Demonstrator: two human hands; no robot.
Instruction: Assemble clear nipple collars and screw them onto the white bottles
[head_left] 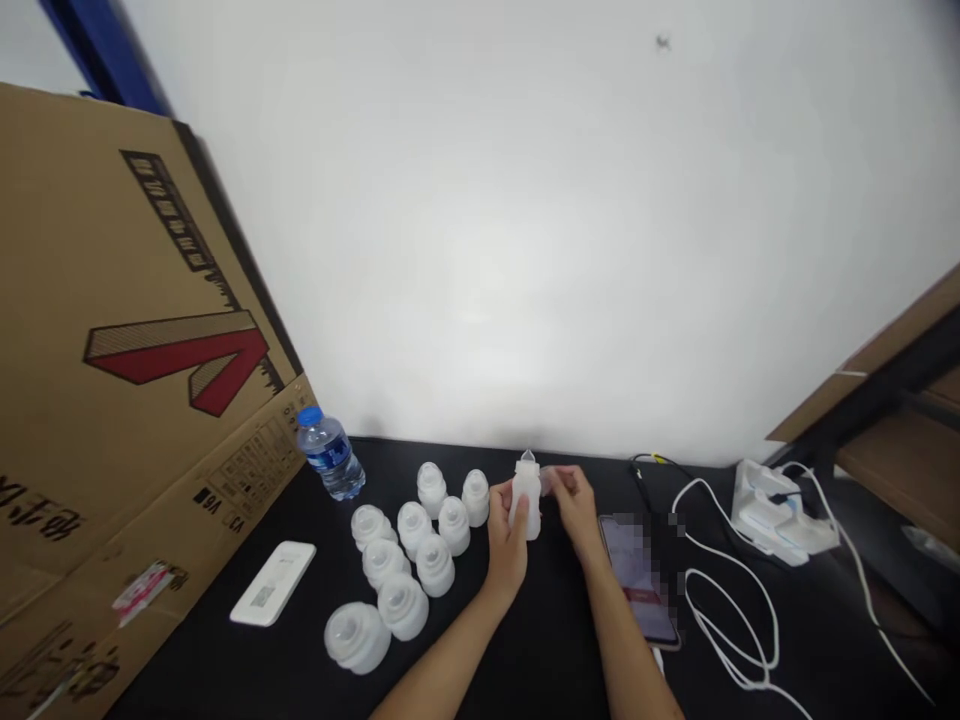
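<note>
My left hand (506, 545) is wrapped around a small white baby bottle (528, 495) held upright, its clear teat bare at the top. Beside the bottle's neck, my right hand (576, 502) pinches a clear plastic bottle cap (553, 478), which is apart from the teat. To the left of my hands stand several more white baby bottles in rough rows, such as a bottle (475, 498) nearest my left hand and a wider bottle (357, 638) at the front left. These have clear domed caps over their tops.
A water bottle (330, 455) with a blue cap and a white flat device (273, 584) are on the left, near a large cardboard box (112, 300). On the right lie a phone (636, 575), white cables (772, 630) and a white charging stand (780, 515). The white wall (495, 250) rises behind the black table.
</note>
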